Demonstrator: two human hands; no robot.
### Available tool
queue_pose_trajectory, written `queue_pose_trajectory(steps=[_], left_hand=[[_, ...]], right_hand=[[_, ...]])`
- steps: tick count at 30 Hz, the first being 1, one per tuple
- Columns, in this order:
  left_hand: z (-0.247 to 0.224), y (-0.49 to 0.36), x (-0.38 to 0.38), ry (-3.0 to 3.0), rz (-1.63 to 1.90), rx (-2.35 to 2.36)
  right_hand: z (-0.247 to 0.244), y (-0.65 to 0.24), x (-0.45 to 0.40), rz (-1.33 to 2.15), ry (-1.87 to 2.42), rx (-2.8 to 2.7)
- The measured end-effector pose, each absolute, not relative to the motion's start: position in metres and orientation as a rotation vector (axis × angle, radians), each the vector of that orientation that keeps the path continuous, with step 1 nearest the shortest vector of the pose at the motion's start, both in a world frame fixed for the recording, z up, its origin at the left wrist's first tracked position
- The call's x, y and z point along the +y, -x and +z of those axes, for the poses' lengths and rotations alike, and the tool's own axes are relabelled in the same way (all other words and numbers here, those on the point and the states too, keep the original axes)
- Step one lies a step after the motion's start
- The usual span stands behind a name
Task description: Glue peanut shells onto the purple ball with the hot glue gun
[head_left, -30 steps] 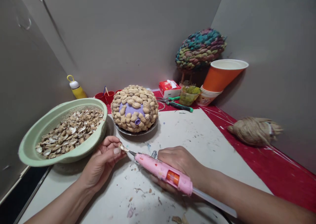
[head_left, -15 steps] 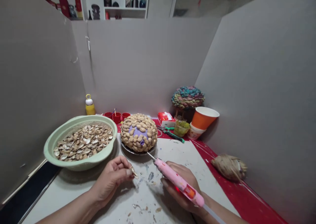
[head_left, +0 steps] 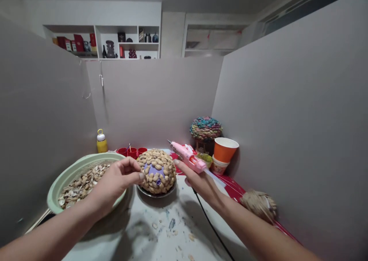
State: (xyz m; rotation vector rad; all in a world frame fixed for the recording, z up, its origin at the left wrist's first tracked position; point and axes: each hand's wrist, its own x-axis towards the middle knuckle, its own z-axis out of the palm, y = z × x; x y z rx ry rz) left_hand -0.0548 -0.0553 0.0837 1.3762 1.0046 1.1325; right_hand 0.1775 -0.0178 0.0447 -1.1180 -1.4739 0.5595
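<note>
Level with the dome's left side, my left hand [head_left: 122, 174] is closed in a pinch of thumb and forefinger. It held a half peanut shell a moment ago; in the pinch now the shell is mostly hidden. My right hand [head_left: 198, 180] grips a pink hot glue gun [head_left: 188, 156], raised at the dome's right with its nozzle pointing up and left. Between the hands, a dome covered in peanut shells [head_left: 157, 162] sits on a metal dish [head_left: 156, 195]. Purple balloon [head_left: 153, 170] shows through a gap, its knot low on the front.
A green colander basin [head_left: 53, 190] of loose shells stands left, partly behind my left arm. Red cups [head_left: 132, 152] and a yellow bottle [head_left: 101, 142] stand behind. Orange cup [head_left: 224, 150], colourful braided piece [head_left: 206, 128] and twine bundle [head_left: 258, 204] are right. A black cord [head_left: 211, 223] crosses the board.
Both hands have risen and moved forward to the dome's sides. The glue gun has lifted away from the dome's base. The view has tilted up, showing more shelf.
</note>
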Motion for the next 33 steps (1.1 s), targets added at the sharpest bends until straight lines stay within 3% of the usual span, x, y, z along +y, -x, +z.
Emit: queue_pose_trajectory(steps=[11, 16, 33], left_hand=[[0.067, 0.039, 0.008, -1.482, 1.033, 1.212], [0.069, 0.032, 0.011, -1.508, 1.018, 1.271], [0.067, 0.015, 0.018, -1.583, 1.076, 1.449]], right_hand=[[0.024, -0.167, 0.034, 0.362, 0.805, -1.835], [0.023, -0.165, 0.03, 0.209, 0.885, -1.91], [0.017, -0.166, 0.029, 0.205, 0.918, -1.866]])
